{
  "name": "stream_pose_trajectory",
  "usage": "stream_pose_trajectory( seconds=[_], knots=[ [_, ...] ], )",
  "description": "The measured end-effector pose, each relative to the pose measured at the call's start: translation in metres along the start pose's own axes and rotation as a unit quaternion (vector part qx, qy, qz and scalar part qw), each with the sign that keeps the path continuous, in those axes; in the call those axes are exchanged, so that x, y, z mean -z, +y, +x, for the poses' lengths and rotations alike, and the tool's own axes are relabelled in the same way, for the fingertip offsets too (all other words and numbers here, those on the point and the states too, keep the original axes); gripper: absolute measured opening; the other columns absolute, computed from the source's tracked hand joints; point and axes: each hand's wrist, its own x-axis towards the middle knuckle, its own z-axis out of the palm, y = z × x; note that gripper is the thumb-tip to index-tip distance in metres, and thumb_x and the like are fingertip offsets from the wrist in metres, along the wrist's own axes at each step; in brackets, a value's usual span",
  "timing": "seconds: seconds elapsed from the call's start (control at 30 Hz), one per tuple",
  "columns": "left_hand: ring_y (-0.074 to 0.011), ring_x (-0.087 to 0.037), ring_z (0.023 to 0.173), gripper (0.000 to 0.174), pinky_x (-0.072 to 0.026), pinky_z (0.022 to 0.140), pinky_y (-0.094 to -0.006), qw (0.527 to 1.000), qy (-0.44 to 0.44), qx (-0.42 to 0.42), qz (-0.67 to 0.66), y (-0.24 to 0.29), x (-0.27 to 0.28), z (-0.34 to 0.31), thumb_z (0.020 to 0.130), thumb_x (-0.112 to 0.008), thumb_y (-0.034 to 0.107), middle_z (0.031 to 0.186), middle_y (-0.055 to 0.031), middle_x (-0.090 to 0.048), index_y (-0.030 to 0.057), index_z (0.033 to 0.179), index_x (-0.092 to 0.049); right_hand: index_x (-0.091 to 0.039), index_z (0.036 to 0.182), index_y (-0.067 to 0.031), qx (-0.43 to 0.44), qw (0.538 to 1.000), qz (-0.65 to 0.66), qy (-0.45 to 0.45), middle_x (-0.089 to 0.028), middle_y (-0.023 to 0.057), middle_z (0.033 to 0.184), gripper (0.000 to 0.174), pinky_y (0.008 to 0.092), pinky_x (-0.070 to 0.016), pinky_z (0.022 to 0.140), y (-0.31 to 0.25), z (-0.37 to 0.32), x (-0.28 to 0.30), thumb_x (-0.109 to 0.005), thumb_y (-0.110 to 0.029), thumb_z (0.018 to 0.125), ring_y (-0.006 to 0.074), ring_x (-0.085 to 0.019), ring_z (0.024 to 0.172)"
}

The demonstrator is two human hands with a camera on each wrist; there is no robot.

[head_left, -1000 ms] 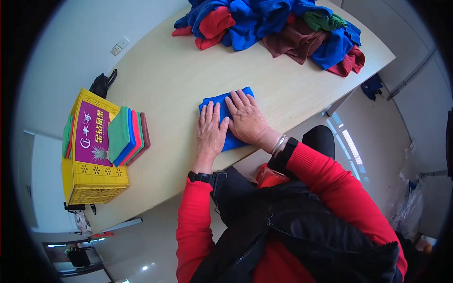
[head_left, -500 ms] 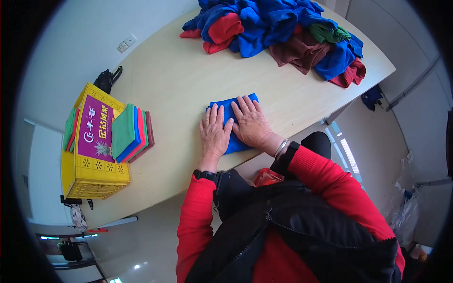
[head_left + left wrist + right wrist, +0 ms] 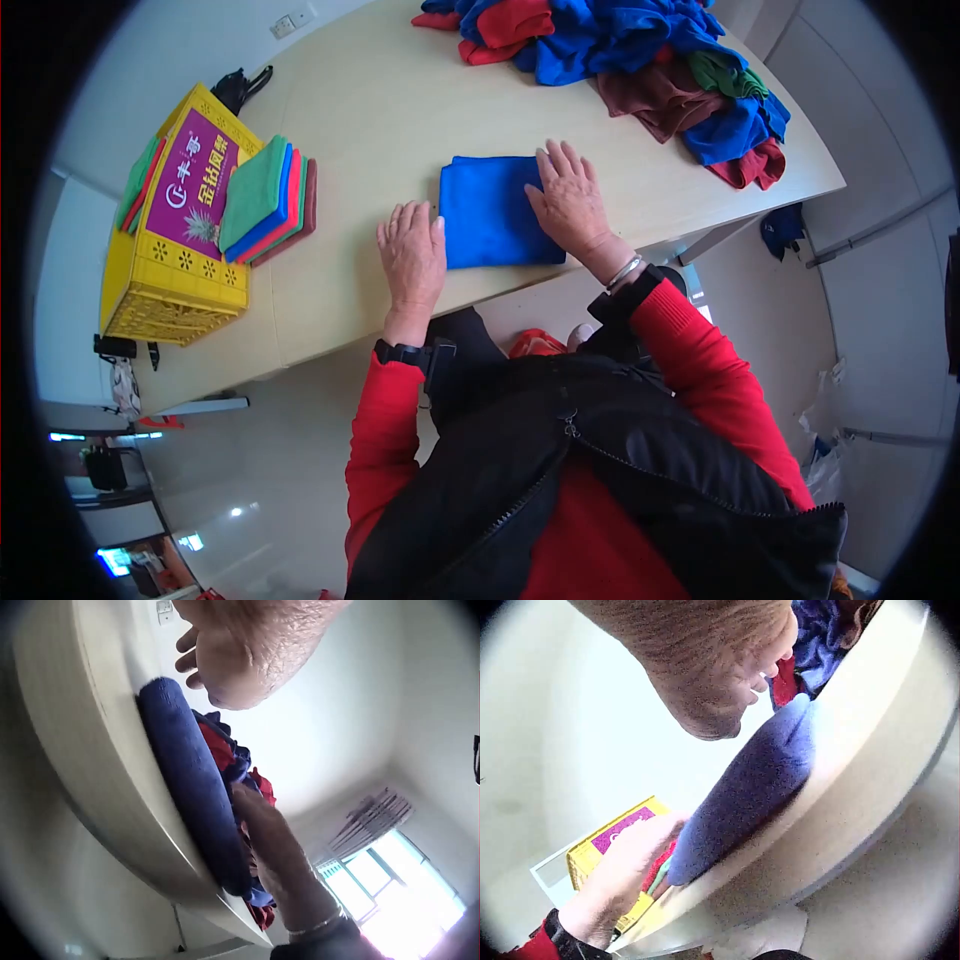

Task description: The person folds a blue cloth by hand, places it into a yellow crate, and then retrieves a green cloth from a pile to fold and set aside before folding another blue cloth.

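Observation:
A folded blue cloth (image 3: 495, 212) lies flat near the table's front edge, its thick rounded fold facing the left wrist camera. My left hand (image 3: 412, 262) is at the cloth's left side, fingers extended, thumb close to the edge. Over the cloth's right edge is my right hand (image 3: 574, 205), with its fingers straight and thumb apart. In the left wrist view the left hand (image 3: 251, 656) appears above the table beside the cloth (image 3: 187, 772). The right wrist view has the right hand (image 3: 705, 671) raised over the cloth's near end. Neither hand grips anything.
A yellow crate (image 3: 175, 285) stands at the left, with folded green, blue, red and brown cloths (image 3: 262, 200) hanging over its side. Behind it sits a black bag (image 3: 236, 92). A heap of crumpled cloths (image 3: 610, 45) covers the table's far right.
Both hands have come off the top of the blue cloth and spread apart to its left and right sides, leaving most of its surface uncovered. The head view has shifted.

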Motion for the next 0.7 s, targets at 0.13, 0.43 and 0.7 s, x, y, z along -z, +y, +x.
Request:
stream_pose_trajectory(
  seconds=[0.13,0.43,0.7],
  knots=[
    [-0.0342,-0.045,0.137,0.040,-0.0280,0.118,-0.0513,0.997,0.038,-0.064,-0.014,0.044,0.002,-0.010,0.102,-0.051,0.025,0.140,-0.0175,-0.056,0.0027,0.135,-0.056,-0.048,0.143,-0.0014,0.044,0.999,0.007,0.021,-0.046,0.0192,0.150,0.057,0.0520,-0.0283,0.118,-0.028,0.000,-0.005,-0.056,-0.035,0.097,0.0369,-0.037,0.143],
    [-0.0330,-0.041,0.142,0.048,-0.0263,0.120,-0.0504,0.988,0.054,-0.141,-0.005,0.058,-0.030,-0.021,0.100,-0.056,0.025,0.149,-0.0185,-0.048,0.0007,0.141,-0.051,-0.048,0.145,-0.0039,0.044,0.998,0.049,-0.017,-0.041,0.0198,0.155,0.056,0.0526,-0.0224,0.121,-0.022,-0.017,-0.023,-0.050,-0.036,0.100,0.0378,-0.034,0.146],
    [-0.0313,-0.041,0.142,0.048,-0.0279,0.119,-0.0501,0.989,0.034,-0.140,-0.018,0.052,-0.019,-0.020,0.099,-0.058,0.025,0.150,-0.0176,-0.047,0.0024,0.141,-0.052,-0.044,0.149,-0.0053,0.026,0.998,0.039,-0.040,-0.036,0.0186,0.159,0.060,0.0512,-0.0190,0.123,-0.023,-0.015,-0.017,-0.048,-0.041,0.101,0.0361,-0.030,0.149]
  ],
)
